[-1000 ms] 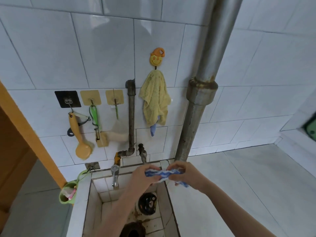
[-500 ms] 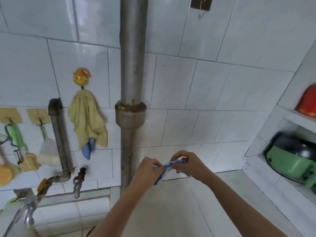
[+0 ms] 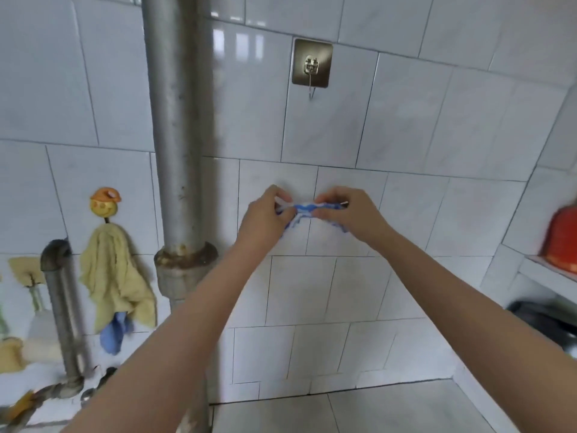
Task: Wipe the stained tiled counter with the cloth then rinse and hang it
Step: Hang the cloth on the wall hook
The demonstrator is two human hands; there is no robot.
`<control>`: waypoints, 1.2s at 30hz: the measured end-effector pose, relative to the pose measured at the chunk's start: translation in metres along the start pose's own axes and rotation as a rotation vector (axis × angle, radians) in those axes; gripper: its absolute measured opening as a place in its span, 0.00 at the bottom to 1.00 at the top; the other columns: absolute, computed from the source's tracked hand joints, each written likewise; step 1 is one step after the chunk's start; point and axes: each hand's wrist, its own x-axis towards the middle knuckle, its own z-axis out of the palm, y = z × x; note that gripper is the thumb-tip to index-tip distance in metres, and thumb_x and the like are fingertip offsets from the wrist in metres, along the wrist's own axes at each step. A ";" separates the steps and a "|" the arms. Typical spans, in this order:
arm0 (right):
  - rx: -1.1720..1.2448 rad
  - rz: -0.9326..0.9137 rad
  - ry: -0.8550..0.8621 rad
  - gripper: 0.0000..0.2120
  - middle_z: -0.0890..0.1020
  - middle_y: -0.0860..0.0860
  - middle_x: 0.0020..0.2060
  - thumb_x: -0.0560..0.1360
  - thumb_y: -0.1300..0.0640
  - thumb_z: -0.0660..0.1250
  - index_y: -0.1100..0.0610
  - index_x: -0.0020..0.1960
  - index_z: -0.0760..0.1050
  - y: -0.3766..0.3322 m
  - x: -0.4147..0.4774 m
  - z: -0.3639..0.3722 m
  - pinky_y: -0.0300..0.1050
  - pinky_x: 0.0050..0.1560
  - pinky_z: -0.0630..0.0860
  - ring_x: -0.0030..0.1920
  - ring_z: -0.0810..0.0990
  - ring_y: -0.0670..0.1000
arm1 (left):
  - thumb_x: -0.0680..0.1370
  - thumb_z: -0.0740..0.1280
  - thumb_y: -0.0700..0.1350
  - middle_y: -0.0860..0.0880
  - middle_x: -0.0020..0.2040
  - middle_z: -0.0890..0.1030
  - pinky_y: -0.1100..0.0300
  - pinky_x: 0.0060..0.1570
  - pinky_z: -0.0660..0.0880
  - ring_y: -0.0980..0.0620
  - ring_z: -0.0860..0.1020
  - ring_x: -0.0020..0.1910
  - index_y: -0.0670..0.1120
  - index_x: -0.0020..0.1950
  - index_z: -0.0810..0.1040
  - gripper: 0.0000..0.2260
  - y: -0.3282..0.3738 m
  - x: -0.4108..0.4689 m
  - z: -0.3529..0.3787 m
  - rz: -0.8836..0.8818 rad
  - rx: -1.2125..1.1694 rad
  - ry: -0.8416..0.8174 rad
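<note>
Blue-white cloth (image 3: 304, 208) bunched, held up before tiled wall between both hands. Left hand (image 3: 265, 214) pinches left end, right hand (image 3: 346, 210) pinches right end. Bare metal adhesive hook (image 3: 311, 68) well above. Judgement: wiping and rinsing likely done; hanging remains.

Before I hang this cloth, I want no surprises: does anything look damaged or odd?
Brown rust rings the collar joint of the thick grey metal pipe, left of the blue-and-white cloth. The silver adhesive wall hook above looks intact, nothing on it.
</note>
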 end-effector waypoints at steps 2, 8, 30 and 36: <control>0.010 -0.079 0.065 0.09 0.77 0.46 0.32 0.70 0.60 0.74 0.62 0.49 0.80 -0.019 0.028 -0.012 0.29 0.25 0.67 0.24 0.71 0.39 | 0.75 0.65 0.45 0.50 0.35 0.75 0.62 0.30 0.71 0.55 0.72 0.29 0.46 0.48 0.75 0.04 0.021 0.027 -0.011 0.068 0.006 0.095; -0.020 -0.317 0.294 0.08 0.76 0.49 0.43 0.68 0.53 0.75 0.51 0.46 0.81 -0.064 0.105 -0.047 0.33 0.38 0.70 0.41 0.71 0.43 | 0.75 0.66 0.44 0.50 0.41 0.76 0.65 0.36 0.70 0.54 0.74 0.36 0.48 0.43 0.74 0.02 0.077 0.101 -0.040 0.227 0.005 0.302; 0.013 -0.304 0.353 0.05 0.80 0.47 0.35 0.72 0.59 0.69 0.57 0.47 0.80 -0.056 0.137 -0.035 0.33 0.42 0.75 0.37 0.78 0.41 | 0.75 0.63 0.48 0.46 0.46 0.81 0.54 0.43 0.75 0.45 0.78 0.45 0.46 0.47 0.77 0.07 0.072 0.141 -0.020 0.209 0.323 0.401; 0.132 -0.269 0.346 0.08 0.80 0.49 0.41 0.74 0.61 0.67 0.61 0.53 0.78 -0.048 0.126 -0.025 0.29 0.42 0.75 0.39 0.78 0.42 | 0.76 0.62 0.43 0.43 0.48 0.80 0.56 0.44 0.74 0.46 0.78 0.46 0.41 0.50 0.76 0.07 0.076 0.136 -0.009 0.165 0.221 0.259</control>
